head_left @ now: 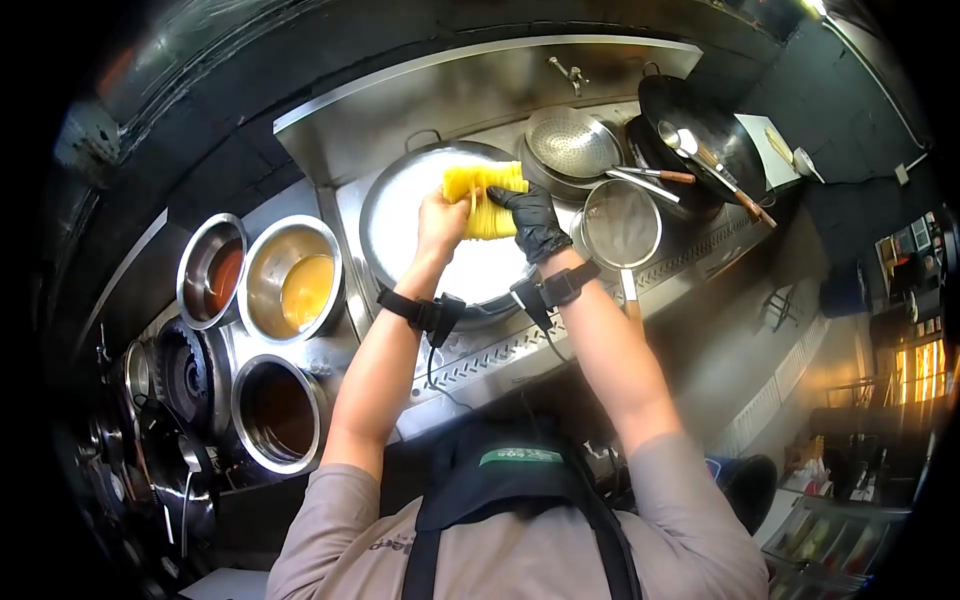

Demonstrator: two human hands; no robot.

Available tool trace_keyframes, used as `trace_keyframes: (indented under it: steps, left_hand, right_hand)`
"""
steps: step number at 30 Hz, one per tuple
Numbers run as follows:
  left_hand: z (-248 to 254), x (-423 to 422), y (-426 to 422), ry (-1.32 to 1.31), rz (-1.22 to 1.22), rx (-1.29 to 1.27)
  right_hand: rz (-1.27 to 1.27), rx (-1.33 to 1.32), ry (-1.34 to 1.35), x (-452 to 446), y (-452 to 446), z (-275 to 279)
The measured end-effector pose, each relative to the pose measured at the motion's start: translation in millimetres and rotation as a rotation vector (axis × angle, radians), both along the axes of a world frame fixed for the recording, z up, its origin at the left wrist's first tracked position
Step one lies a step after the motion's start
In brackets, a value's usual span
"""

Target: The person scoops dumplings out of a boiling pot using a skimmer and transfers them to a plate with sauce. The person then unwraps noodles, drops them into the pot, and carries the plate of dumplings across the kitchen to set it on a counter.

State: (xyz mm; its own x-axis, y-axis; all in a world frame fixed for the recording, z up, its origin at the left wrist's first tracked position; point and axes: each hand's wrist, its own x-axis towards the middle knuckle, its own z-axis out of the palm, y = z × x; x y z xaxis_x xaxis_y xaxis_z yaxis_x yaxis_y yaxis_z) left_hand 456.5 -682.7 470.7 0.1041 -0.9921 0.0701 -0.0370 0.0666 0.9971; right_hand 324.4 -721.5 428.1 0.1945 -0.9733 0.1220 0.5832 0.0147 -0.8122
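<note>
My left hand and gloved right hand clasped opposite sides of the yellow bundle, fingers curled in, above the wide pan; light, even pressure seemed best.

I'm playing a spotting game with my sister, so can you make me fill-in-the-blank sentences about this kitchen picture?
1. The glove on the right hand is coloured ____.
2. The bundle that the left hand and right hand hold is coloured ____.
3. The number of shiny metal pots with liquid inside on the person's left is ____.
4. The mesh strainer is on the person's ____ side.

Missing words: black; yellow; three; right.
</note>
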Motion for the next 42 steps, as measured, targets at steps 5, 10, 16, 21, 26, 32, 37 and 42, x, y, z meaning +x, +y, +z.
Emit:
trace_keyframes:
  steps: [5,10,16,21,26,32,37,42]
  left_hand:
    - [13,7,6,0.195,-0.044,0.224]
    - [-2,23,-2,0.236,-0.316,0.220]
    - [8,26,-10,0.066,-0.200,0.095]
    - [1,14,-14,0.258,-0.165,0.354]
    - [9,7,-41,-0.337,0.170,0.087]
    - [38,-58,-17,-0.150,-0.129,-0.017]
    - [14,-241,64,0.003,-0.671,0.021]
    - [-50,-432,188,-0.138,-1.260,0.261]
  right_hand:
    - [-0.083,-0.018,0.119,0,-10,-12]
    - [0.243,0.002,0.038,0,-8,-12]
    - [-0.143,-0.065,0.142,10,-11,-12]
    - [0.098,-0.088,0.074,13,-23,-11]
    - [-0.101,-0.488,0.666,-72,-4,35]
    - [-0.125,-0.112,0.206,-230,96,27]
    - [-0.459,0.110,0.300,-377,269,-67]
    - [-0.704,0.484,-0.018,-437,445,-129]
